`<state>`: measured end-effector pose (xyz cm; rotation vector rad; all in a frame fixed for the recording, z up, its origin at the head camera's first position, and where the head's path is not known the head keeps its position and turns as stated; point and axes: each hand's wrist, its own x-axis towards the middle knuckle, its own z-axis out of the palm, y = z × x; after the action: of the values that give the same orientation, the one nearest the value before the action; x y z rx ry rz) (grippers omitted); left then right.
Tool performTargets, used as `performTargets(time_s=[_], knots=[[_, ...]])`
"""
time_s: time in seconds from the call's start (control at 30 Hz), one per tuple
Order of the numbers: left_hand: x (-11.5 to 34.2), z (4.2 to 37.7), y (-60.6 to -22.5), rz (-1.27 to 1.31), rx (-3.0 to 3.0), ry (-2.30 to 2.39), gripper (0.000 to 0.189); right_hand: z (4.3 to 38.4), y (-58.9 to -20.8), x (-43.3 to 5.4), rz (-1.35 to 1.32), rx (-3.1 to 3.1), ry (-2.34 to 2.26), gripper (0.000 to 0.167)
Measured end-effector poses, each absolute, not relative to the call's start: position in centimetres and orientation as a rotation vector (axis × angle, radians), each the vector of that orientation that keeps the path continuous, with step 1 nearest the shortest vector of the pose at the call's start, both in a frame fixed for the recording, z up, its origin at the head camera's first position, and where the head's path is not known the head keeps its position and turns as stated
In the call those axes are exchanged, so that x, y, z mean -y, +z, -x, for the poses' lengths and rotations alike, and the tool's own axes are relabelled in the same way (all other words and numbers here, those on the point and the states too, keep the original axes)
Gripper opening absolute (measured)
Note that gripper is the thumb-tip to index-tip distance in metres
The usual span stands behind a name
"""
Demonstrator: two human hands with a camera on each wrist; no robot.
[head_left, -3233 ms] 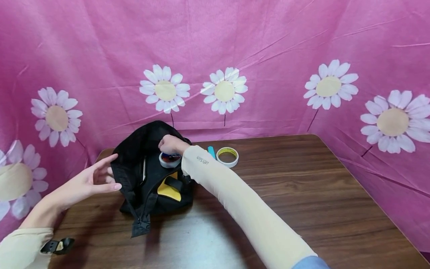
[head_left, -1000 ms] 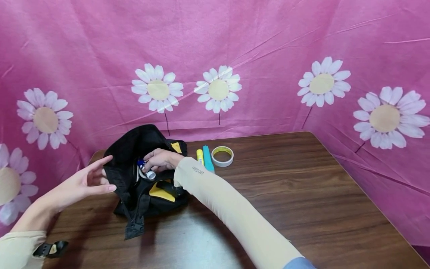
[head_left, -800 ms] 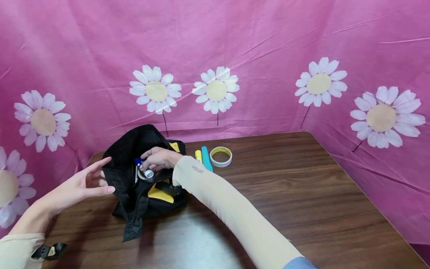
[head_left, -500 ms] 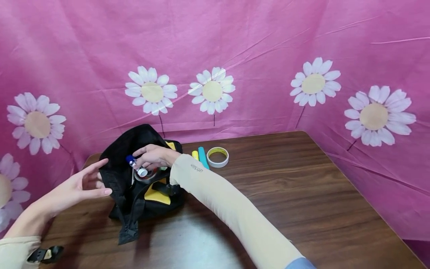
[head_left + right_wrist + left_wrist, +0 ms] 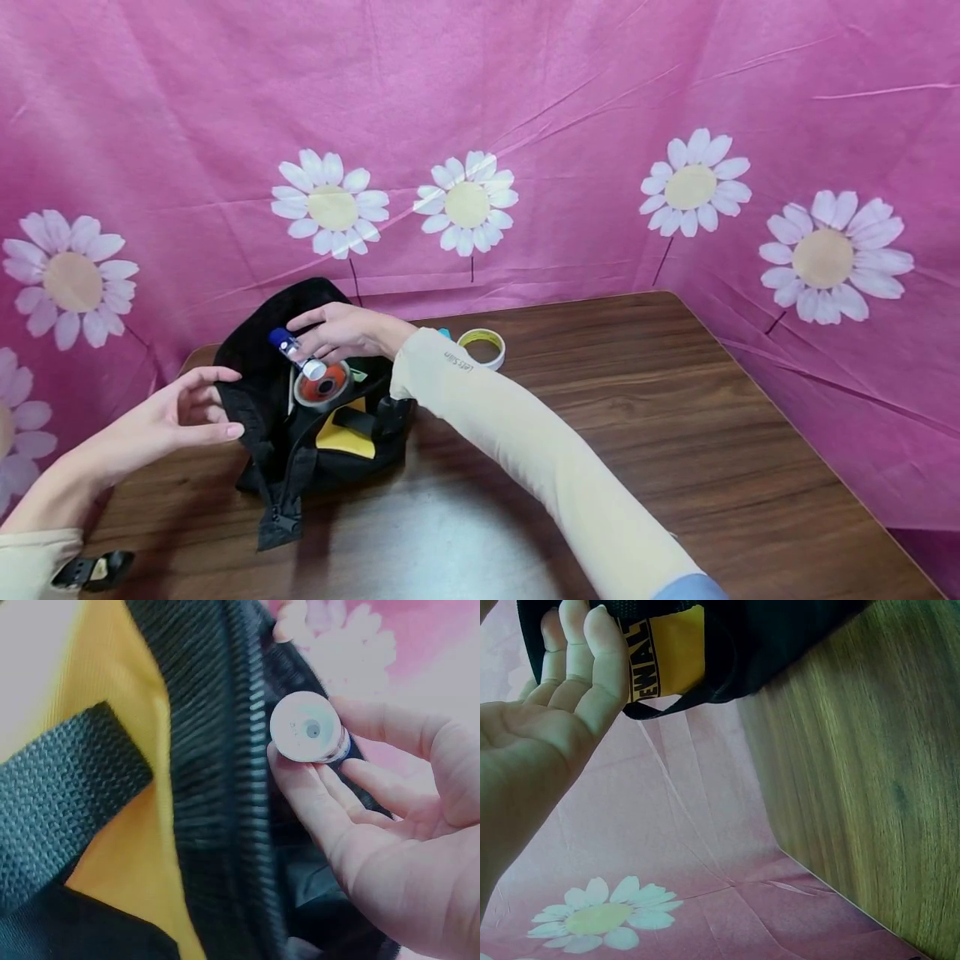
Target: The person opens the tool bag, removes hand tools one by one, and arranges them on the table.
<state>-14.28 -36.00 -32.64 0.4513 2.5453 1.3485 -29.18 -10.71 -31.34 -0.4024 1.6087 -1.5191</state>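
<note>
My right hand (image 5: 341, 329) pinches a glue stick (image 5: 298, 355) with a blue cap and white base, over the mouth of a black-and-yellow zip bag (image 5: 348, 435). In the right wrist view the round white base of the glue stick (image 5: 294, 729) faces the camera, between thumb and fingers. At the bag's left side, my left hand (image 5: 183, 410) grips the edge, thumb in front; the left wrist view has its fingertips curled at black webbing beside a yellow panel (image 5: 679, 656). Inside the bag lies a tape roll (image 5: 324, 383) with a reddish-orange core.
A white tape roll (image 5: 493, 359) with a yellow inner ring lies on the wooden table (image 5: 637, 400) right of the bag. The tip of a teal object (image 5: 445, 332) shows behind the right sleeve. Pink flowered cloth (image 5: 585, 108) hangs behind the table.
My right hand, first at the tape roll in the bag, has taken hold of the glue stick and raised it, uncovering the roll. The left hand stays at the edge. The view has swung right.
</note>
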Motion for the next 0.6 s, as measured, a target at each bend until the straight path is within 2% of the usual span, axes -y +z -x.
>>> performTargets(time_s=[0.33,0.6], knots=[[36.1,14.4,-32.1,-0.481,-2.525,1.337,0.080,28.8,-28.9,5.9,0.555,-1.576,-1.594,0.064],[36.2,14.4,-32.2,-0.488,-2.539,1.336,0.083,29.7,-27.2,0.0,0.563,-1.651,-1.643,0.066]])
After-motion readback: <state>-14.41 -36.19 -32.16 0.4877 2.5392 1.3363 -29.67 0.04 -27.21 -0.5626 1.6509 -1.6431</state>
